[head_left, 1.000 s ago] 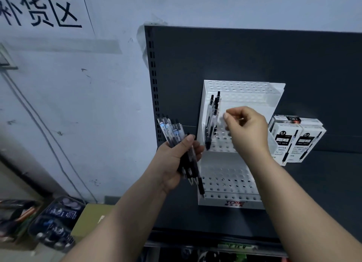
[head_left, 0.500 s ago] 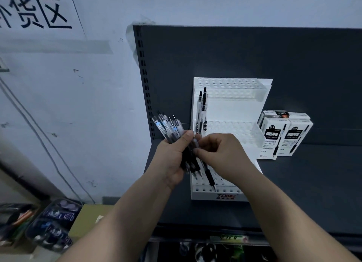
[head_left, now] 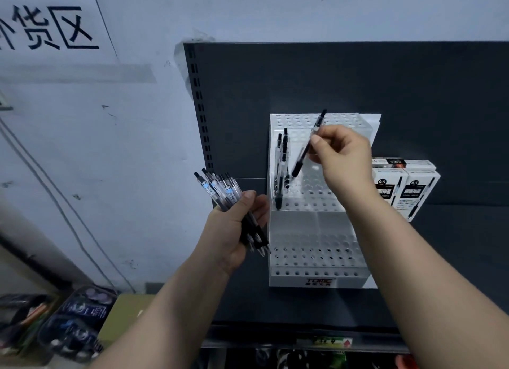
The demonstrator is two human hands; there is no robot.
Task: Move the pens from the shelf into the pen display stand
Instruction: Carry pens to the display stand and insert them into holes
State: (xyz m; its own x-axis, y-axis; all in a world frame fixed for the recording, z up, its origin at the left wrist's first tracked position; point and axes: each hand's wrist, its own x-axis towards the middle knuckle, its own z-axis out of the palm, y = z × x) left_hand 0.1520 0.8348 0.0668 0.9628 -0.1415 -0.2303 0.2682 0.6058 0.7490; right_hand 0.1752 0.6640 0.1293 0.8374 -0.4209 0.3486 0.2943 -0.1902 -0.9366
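Since half a second before, our right hand (head_left: pixel 341 151) had left the bundle and risen to the upper part of the stand, bringing one pen with it. That single pen (head_left: pixel 301 157) was pinched between thumb and forefinger near its middle. It was tilted, with its clicker end up and to the right and its black grip end down and to the left. The grip end hung over the holes of the middle tier, just right of the standing pens (head_left: pixel 283 162) in the stand's left column. We could not tell whether its tip had reached a hole. The other fingers of that hand were curled in behind the pen.

The pen display stand (head_left: pixel 292 222), white, stepped and dotted with holes, stood on the dark shelf (head_left: pixel 440 272) against the dark back panel (head_left: pixel 358 79).

Our left hand (head_left: pixel 234 231) was just left of the stand, its fingers and thumb wrapped round the bundle of pens (head_left: pixel 220 188). The clicker ends fanned up and to the left, and the tips poked out below the palm.

Two white pen boxes (head_left: pixel 413 192) leaned just right of the stand, behind our right forearm. Down on the floor to the left lay a cardboard box (head_left: pixel 121 316) and some dark packets (head_left: pixel 74 321).
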